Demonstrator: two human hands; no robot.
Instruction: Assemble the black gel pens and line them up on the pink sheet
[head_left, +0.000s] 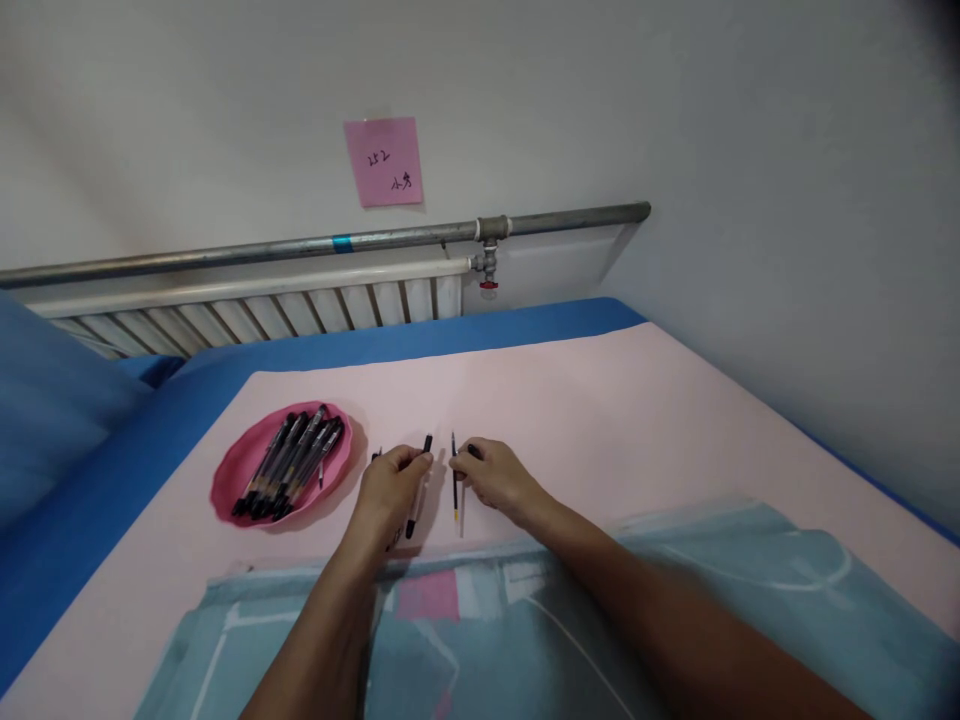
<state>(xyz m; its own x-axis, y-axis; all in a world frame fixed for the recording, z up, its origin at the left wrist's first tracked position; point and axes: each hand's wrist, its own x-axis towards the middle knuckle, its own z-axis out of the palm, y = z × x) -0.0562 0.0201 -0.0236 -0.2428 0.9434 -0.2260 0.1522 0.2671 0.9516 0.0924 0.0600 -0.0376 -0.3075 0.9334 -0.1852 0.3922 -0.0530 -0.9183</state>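
Observation:
My left hand (395, 483) is closed, pinching a gel pen body (414, 508) with a clear barrel and black ends, held upright-slanted over the pink sheet. My right hand (491, 473) has a thin ink refill (454, 490) between thumb and fingers, its metal tip up and its yellowish end down. A small black piece (474, 452) shows at the right fingers; whether it is held or what part it is, I cannot make out. Partly hidden behind my left hand, other dark pen parts (376, 455) lie on the sheet.
To the left stands a pink scalloped dish (221, 490) holding several black-capped pens (292, 460). A pink sheet (570, 400) covers the blue surface (420, 343). Blue-green patterned cloth (750, 570) lies nearest me. Behind are a radiator (300, 310), a metal pipe (247, 253) and a pink note (384, 162).

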